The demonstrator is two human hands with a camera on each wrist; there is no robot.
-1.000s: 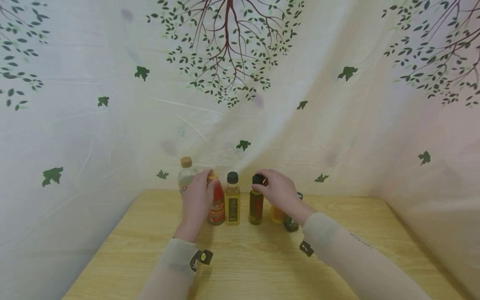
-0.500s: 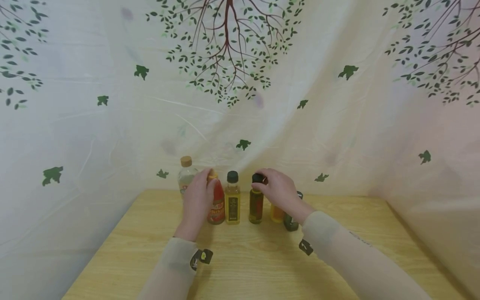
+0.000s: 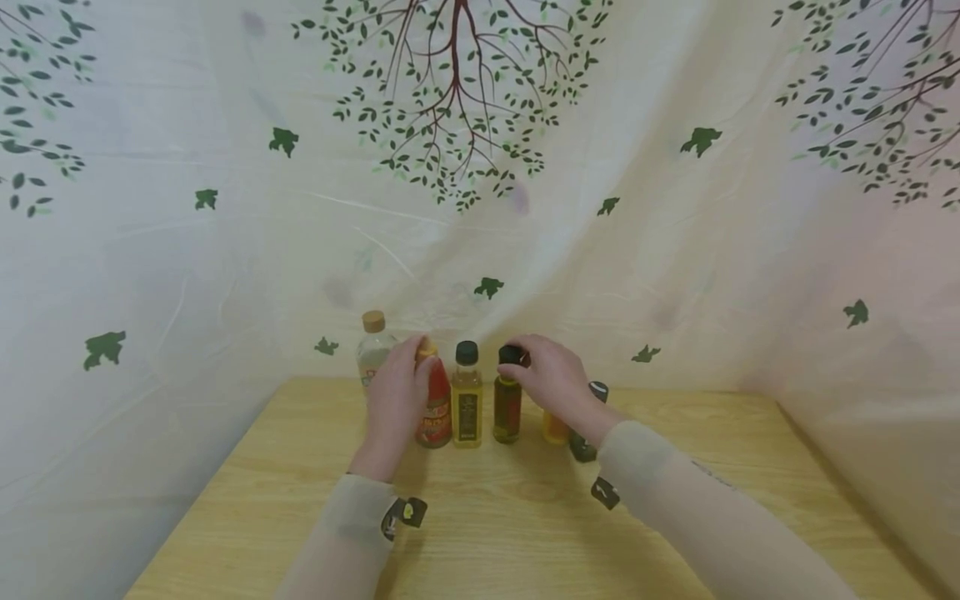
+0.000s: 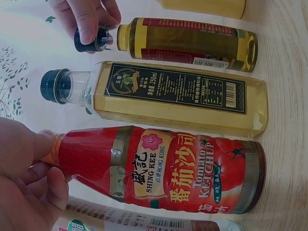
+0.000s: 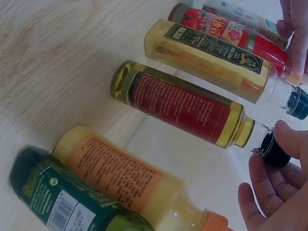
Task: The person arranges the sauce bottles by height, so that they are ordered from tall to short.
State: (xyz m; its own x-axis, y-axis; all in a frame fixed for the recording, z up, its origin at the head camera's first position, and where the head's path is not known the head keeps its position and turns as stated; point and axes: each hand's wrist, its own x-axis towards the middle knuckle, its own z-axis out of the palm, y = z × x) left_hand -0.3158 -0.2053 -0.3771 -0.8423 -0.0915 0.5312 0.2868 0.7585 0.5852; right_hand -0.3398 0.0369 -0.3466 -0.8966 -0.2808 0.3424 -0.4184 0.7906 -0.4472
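Note:
Bottles stand upright in a row on the table. My left hand (image 3: 393, 404) holds the tomato ketchup bottle (image 4: 159, 168) by its yellow top, fingers around the neck. Right of it stands a square oil bottle (image 3: 467, 408) with a dark green cap and black label, untouched. My right hand (image 3: 553, 379) pinches the black cap of a round oil bottle (image 5: 178, 106) with a dark red label, between thumb and fingers. In the head view a narrow gap separates the two oil bottles. My left hand partly covers the ketchup bottle there.
A clear bottle (image 3: 372, 346) with a tan cap stands behind my left hand. Beneath my right forearm are a yellow bottle (image 5: 139, 178) with an orange cap and a dark green bottle (image 5: 62, 192). A leaf-printed curtain (image 3: 487, 250) hangs behind the wooden table (image 3: 480, 525).
My right hand has shifted slightly left with the round oil bottle, bringing it closer to the square oil bottle. The left hand keeps its hold on the ketchup bottle.

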